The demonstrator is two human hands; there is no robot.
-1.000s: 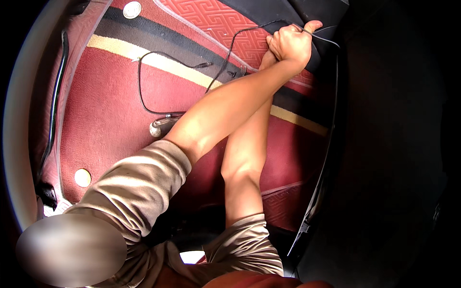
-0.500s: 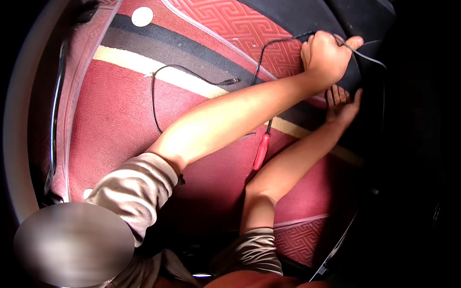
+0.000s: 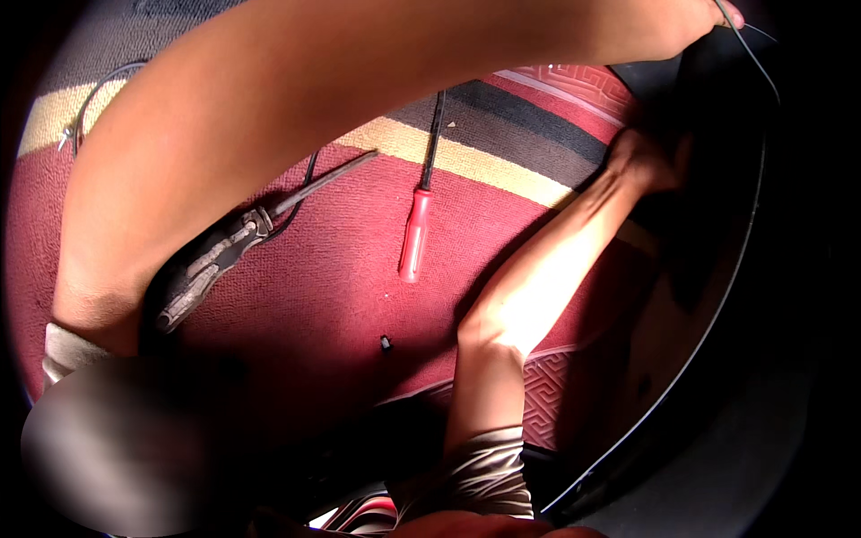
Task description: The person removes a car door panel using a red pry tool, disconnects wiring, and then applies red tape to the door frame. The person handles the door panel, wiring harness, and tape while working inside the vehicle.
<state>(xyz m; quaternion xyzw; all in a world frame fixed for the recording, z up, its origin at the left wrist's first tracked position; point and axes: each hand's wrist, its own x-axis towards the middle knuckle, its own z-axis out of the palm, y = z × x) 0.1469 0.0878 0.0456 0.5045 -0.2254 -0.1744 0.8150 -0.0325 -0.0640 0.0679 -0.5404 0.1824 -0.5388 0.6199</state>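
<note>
- My left hand [image 3: 692, 25] reaches the upper right corner, a thin grey cable [image 3: 753, 59] crossing at its thumb; the fingers are cut off by the frame, so I cannot tell how tight that grip is, or whether it has hold of the cable.
- My right hand [image 3: 642, 161] sits below it, in shadow beside a black panel [image 3: 659, 79]; its fingers fade into the dark, and I cannot tell how far open this grip is or if it holds anything.
- The cable looks light, springy and smooth, likely to slip through a loose pinch; I would take it between thumb and forefinger, near the panel, and avoid a sharp kink.
- Farther down, a pale line curves along the right side; whether it is cable or a panel's edge, I cannot tell.
- On the striped red carpet [image 3: 314, 269], between my forearms, lies a red-handled screwdriver [image 3: 414, 235], best lifted by its stiff, hard-looking handle.
- Beside my left forearm rests a worn grey-and-black tool [image 3: 213, 267] with a metal shaft, probably the heavier; its handle offers the hold.
</note>
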